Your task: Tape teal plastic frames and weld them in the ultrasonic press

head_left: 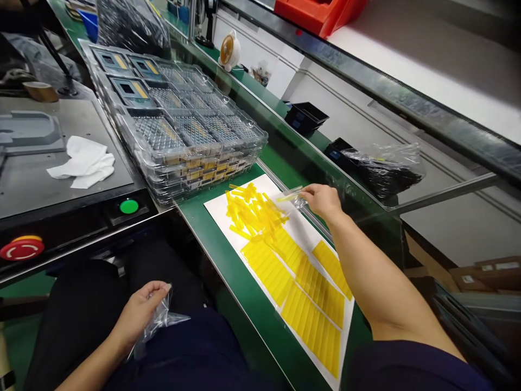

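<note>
Where right fingers [310, 190] pinch, a strip [288, 196] protrudes.

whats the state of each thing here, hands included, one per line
left hand, closed on clear film
clear film, crumpled
right hand, pinching a clear plastic piece
yellow strips, part heaped loosely, part in rows
white sheet, flat, partly covered
clear trays, stacked
white wipe, crumpled
brown tape roll, lying flat
emergency-stop button, pressed or not unclear

Standing here, I see the white sheet [220, 207] brightly lit, a soft shadow on it beside the right hand [323, 200]. Left of the sheet, clear trays [195, 155] glint; right of it, cardboard boxes [494, 274] look dim and soft.
</note>
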A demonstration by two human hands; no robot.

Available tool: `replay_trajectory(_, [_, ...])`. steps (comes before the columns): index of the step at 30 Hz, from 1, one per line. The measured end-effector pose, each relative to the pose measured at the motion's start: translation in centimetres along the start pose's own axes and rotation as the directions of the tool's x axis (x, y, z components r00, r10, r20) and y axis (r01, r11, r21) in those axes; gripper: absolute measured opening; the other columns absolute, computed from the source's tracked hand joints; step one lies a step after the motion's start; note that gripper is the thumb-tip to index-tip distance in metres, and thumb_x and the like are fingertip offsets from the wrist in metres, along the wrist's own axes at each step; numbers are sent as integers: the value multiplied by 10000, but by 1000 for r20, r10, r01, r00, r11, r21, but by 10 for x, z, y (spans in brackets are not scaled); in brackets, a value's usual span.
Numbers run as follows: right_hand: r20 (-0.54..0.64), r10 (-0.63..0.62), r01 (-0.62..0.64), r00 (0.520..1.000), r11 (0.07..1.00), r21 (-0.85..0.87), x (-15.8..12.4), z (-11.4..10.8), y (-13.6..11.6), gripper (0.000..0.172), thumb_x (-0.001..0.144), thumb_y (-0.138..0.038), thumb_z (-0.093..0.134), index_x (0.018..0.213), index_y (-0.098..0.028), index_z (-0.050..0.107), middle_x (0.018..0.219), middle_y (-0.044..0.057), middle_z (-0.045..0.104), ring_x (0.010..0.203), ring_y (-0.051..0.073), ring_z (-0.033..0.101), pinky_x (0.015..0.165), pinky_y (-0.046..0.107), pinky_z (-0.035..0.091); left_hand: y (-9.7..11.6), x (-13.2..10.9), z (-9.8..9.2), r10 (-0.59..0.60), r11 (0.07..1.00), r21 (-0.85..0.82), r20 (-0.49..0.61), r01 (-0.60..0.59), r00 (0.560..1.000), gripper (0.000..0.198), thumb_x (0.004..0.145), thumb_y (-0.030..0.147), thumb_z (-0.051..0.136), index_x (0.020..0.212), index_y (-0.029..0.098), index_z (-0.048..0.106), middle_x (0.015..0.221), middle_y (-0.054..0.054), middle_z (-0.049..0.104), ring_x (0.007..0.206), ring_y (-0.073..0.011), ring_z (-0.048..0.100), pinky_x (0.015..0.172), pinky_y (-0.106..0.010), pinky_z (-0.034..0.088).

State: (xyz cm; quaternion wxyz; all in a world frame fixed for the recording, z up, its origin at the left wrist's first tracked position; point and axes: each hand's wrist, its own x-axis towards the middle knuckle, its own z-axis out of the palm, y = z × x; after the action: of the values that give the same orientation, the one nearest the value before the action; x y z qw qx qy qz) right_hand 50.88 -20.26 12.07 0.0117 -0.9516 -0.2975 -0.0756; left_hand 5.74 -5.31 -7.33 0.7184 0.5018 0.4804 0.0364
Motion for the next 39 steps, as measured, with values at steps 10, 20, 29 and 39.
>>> replay_trajectory(10, [40,-2,5,999,998,-66,6,25,-15,259,865,-328,475,928,-202,693,989,100,689,880,232,615,728,301,427,-1,7,4,3,999,38,-16,-2,1000,460,649,595,679,837,177,643,593,35,505,502,-106,434,494,-244,387])
replay_trajectory(20, [-39,31,-31,999,999,-14,14,-1,-19,242,832,-355,512,870,-194,688,932,108,681,869,258,609,746,328,436,2,8,6,-9,997,81,-43,12,999,459,653,613,657,817,184,640,548,47,466,476,-107,400,479,-241,359])
replay_trajectory(29, [-44,-113,110,993,992,-66,10,-25,-25,267,864,-371,484,841,-181,671,950,108,646,859,229,589,725,304,423,-1,9,6,-33,996,85,-9,33,999,490,661,642,642,836,185,622,549,57,456,468,-105,392,484,-240,341])
replay_trajectory(39, [-23,-89,92,996,980,175,-7,-42,-35,273,872,-396,480,786,-188,635,679,60,650,648,183,589,614,270,411,-5,11,3,14,998,69,-1,-14,1000,425,678,575,653,832,180,627,571,45,494,483,-110,425,489,-244,350])
